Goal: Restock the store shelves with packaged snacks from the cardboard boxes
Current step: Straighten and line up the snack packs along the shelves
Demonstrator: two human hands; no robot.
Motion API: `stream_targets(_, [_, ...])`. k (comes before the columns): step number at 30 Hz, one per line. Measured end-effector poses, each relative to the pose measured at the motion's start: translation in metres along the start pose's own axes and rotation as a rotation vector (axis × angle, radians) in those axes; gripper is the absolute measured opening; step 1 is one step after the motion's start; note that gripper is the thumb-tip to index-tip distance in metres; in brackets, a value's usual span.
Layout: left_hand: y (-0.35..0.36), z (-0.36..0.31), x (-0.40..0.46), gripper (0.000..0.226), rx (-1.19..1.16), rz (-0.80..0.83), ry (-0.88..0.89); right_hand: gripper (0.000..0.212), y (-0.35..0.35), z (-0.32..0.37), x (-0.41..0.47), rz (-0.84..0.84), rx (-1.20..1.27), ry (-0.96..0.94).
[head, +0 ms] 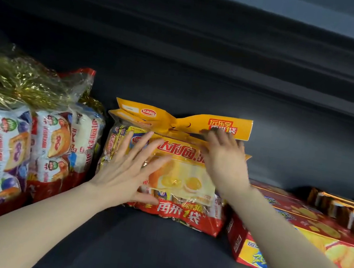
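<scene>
A yellow and red bag of small cakes stands on the dark shelf, near its back wall. Its orange top flap sticks up. My left hand lies flat against the bag's front left side, fingers spread and straight. My right hand rests on the bag's upper right part, just under the flap; its fingertips are blurred, so I cannot see whether they curl round the plastic. Another bag of the same kind seems to stand directly behind it.
Left of the bag stand clear bags of white and purple wrapped cakes with gold tinsel on top. On the right lie red and yellow snack boxes and a stack of smaller dark boxes. Another shelf hangs overhead.
</scene>
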State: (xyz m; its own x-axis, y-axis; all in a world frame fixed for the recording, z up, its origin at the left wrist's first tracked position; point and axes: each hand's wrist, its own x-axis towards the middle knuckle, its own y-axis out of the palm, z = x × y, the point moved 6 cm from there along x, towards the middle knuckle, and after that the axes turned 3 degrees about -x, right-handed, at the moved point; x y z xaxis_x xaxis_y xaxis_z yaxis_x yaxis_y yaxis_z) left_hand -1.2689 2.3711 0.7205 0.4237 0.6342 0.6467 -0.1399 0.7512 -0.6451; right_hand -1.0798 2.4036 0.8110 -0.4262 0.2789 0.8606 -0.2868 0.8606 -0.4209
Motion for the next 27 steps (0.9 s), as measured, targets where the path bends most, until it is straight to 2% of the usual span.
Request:
stream_targets(2, [-0.006, -0.008, 0.008, 0.116, -0.032, -0.001, -0.006, 0.032, 0.013, -0.015, 0.026, 0.289, -0.004, 0.123])
stream_targets(4, [-0.005, -0.013, 0.014, 0.122, -0.039, 0.029, -0.002, 0.037, 0.027, -0.018, 0.037, 0.513, -0.008, 0.157])
stream_targets(9, [0.007, -0.021, 0.014, 0.125, -0.075, 0.055, 0.007, 0.053, 0.051, -0.023, 0.042, 0.683, 0.210, 0.246])
stream_targets(12, [0.010, -0.023, 0.011, 0.124, -0.072, 0.053, 0.013, 0.065, 0.061, -0.019, 0.044, 0.768, 0.225, 0.255])
stream_targets(16, [0.009, -0.024, 0.009, 0.119, -0.065, 0.042, 0.025, 0.065, 0.062, -0.013, 0.050, 0.894, 0.335, 0.266])
stream_targets(18, [0.008, -0.026, 0.007, 0.118, -0.051, 0.030, 0.035, 0.061, 0.054, -0.014, 0.055, 0.858, 0.420, 0.252])
stream_targets(20, [0.009, -0.027, 0.008, 0.118, -0.025, 0.020, 0.038, 0.043, 0.036, -0.015, 0.067, 0.595, 0.417, 0.205])
stream_targets(22, [0.012, -0.025, 0.012, 0.120, -0.013, 0.021, 0.009, 0.026, 0.014, -0.003, 0.074, 0.279, 0.185, 0.021])
stream_targets(23, [0.013, -0.023, 0.014, 0.121, -0.011, 0.030, -0.007, 0.025, 0.011, 0.008, 0.072, 0.220, 0.087, -0.069])
stream_targets(25, [0.018, -0.023, 0.016, 0.122, -0.008, 0.052, -0.015, 0.030, 0.014, 0.013, 0.063, 0.261, 0.050, -0.100])
stream_targets(27, [0.021, -0.023, 0.014, 0.121, -0.006, 0.061, -0.021, 0.033, 0.016, -0.001, 0.059, 0.345, 0.120, -0.018])
